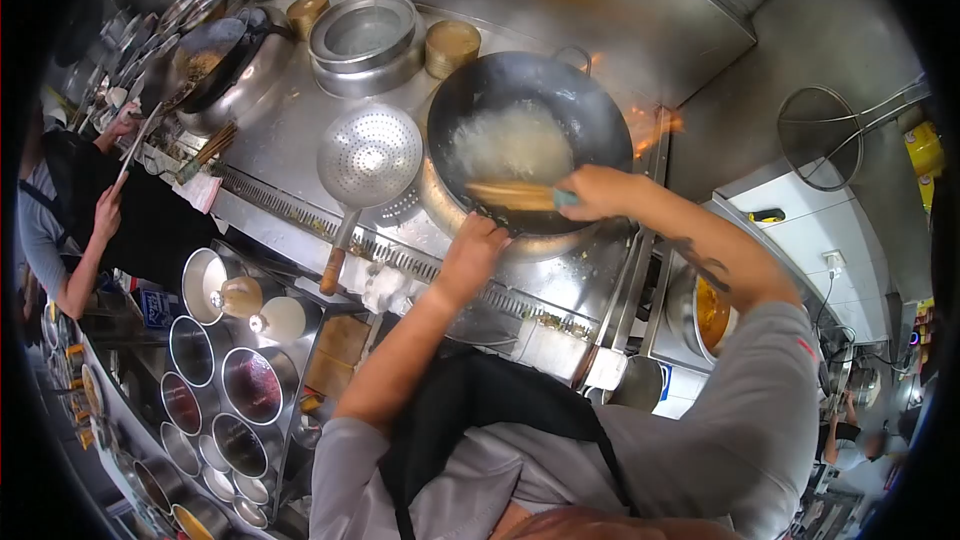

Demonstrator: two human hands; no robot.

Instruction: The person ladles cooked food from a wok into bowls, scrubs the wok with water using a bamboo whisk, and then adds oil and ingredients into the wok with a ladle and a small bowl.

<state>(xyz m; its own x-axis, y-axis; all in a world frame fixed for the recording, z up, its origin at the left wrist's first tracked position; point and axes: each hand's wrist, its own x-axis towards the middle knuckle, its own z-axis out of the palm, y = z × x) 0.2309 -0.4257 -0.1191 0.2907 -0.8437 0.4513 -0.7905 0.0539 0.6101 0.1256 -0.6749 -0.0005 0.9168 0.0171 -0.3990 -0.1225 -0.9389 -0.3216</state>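
Observation:
A large black wok [600, 130] sits over the burner, with cloudy, steaming water [510, 145] in its bottom. My left hand [474, 258] is closed on the wok's near edge; its fingertips are partly hidden. Over the near side of the wok, my right hand [597, 192] grips a bamboo wok brush [510, 193] by its teal-bound end. The bristles point left, inside the rim. A perforated strainer ladle [370, 155] with a wooden handle lies on the stove left of the wok, touched by neither hand.
Flames [655, 125] rise at the wok's right. Behind stands a metal pot [365, 40] of water. Steel seasoning containers [252, 385] fill the lower left. A co-worker [60, 210] handles another wok [205, 65] at far left. A wire skimmer [822, 138] hangs at right.

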